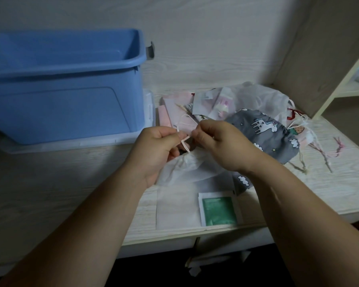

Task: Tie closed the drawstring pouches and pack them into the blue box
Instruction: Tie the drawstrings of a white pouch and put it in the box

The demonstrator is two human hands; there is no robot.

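A sheer white drawstring pouch (186, 170) hangs between my hands above the desk, its neck gathered tight. My left hand (155, 148) pinches one end of its white cord (184, 141) and my right hand (222, 141) pinches the other, the cord crossing between them. A grey unicorn-print pouch (265, 131) lies just right of my right hand. Behind it sits a heap of other pouches (215, 100), pink, white and sheer. The blue box (64, 83) stands open at the back left, its inside mostly hidden from here.
The blue box rests on a clear lid (75, 145). A flat white sachet with a green panel (219, 211) lies near the desk's front edge. Loose pink and white cords (327, 154) trail at the right. A shelf unit (344, 83) rises at far right.
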